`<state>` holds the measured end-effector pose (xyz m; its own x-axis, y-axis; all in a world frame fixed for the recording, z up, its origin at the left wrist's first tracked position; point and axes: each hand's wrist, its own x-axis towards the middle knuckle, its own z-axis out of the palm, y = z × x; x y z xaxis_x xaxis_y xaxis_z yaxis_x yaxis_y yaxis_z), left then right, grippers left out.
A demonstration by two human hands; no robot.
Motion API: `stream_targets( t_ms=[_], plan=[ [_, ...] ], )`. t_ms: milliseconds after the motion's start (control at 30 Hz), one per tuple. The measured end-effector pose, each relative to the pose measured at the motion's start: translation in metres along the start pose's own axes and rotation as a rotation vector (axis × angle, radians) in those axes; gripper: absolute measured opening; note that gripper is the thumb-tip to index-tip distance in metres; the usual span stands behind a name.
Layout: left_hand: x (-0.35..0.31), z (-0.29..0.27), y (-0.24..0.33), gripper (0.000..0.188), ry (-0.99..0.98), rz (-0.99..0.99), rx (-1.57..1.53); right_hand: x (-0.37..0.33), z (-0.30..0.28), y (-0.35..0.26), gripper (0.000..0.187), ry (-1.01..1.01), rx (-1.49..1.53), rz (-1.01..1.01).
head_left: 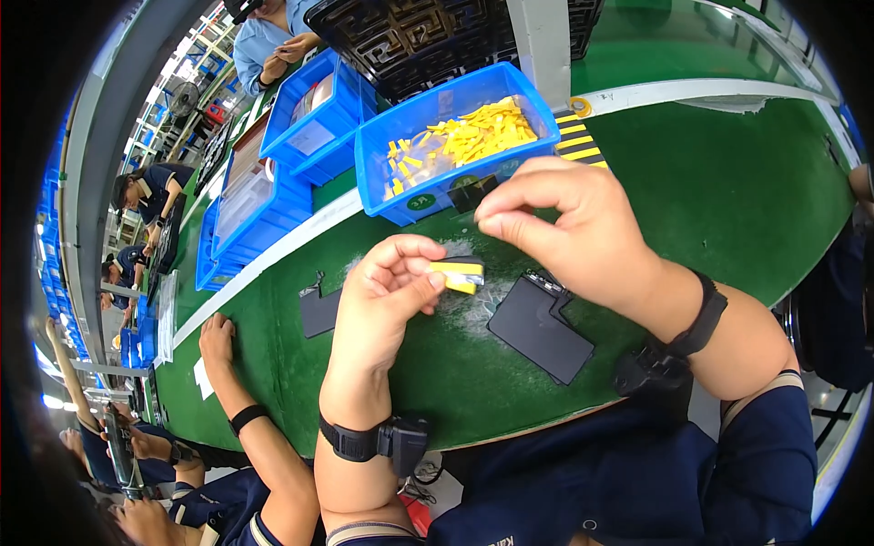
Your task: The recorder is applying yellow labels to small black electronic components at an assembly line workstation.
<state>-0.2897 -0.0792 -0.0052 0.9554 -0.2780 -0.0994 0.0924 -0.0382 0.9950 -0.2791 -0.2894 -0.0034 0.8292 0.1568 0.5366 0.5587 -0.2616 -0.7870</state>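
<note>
- Head view: the left hand (387,287) is holding a small yellow-and-silver piece (467,268) between thumb and fingers, over the middle of the work surface.
- The right hand (583,214) is hovering just beyond it to the right, thumb and forefinger tips meeting in a narrow pinch; cannot tell if anything thin is between them.
- Both wrists are carrying black straps (355,439).
- The green tabletop (728,200) is showing a whitish, scuffed patch (469,314) below the held piece.
- A dark flat pack (537,332) is lying by that patch, right of the left hand; another dark pack (319,314) is lying to its left, partly hidden.
- A blue bin (366,173) of loose yellow pieces (492,132) is standing beyond the hands, beside yellow-and-black striped tape (580,144).
- More blue bins (314,164) are standing to its left; a patterned black tray (410,41) is leaning behind.
- A neighbour's hand (217,338) is resting at the table's left.
- Farther off, a blue-sleeved person (259,50) and navy-clad workers (155,196) are bending over benches; a fan (185,98) is standing among shelving.
</note>
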Motion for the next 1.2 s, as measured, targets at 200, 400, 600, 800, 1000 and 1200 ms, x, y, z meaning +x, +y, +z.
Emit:
stream_targets(
  t_ms=[200, 400, 600, 800, 1000, 1200],
  plan=[
    [0.012, -0.004, -0.018, 0.021, 0.115, 0.081, 0.623, -0.002, 0.001, 0.002, 0.007, -0.094, -0.051, 0.022],
    [-0.001, 0.012, 0.000, 0.037, 0.088, 0.254, 0.204, -0.004, 0.005, 0.005, 0.011, -0.137, 0.012, 0.141],
    [-0.008, 0.019, 0.004, 0.050, 0.023, 0.218, 0.202, -0.005, 0.007, 0.007, 0.014, -0.252, 0.109, 0.180],
    [-0.009, 0.017, 0.004, 0.051, 0.005, 0.230, 0.251, -0.005, 0.008, 0.006, 0.013, -0.296, 0.039, 0.132],
    [-0.008, 0.018, 0.005, 0.051, -0.008, 0.229, 0.288, -0.005, 0.007, 0.001, 0.018, -0.296, 0.011, 0.083],
    [-0.008, 0.019, 0.004, 0.051, 0.007, 0.201, 0.269, -0.005, 0.008, 0.000, 0.019, -0.296, 0.020, 0.083]
  ],
)
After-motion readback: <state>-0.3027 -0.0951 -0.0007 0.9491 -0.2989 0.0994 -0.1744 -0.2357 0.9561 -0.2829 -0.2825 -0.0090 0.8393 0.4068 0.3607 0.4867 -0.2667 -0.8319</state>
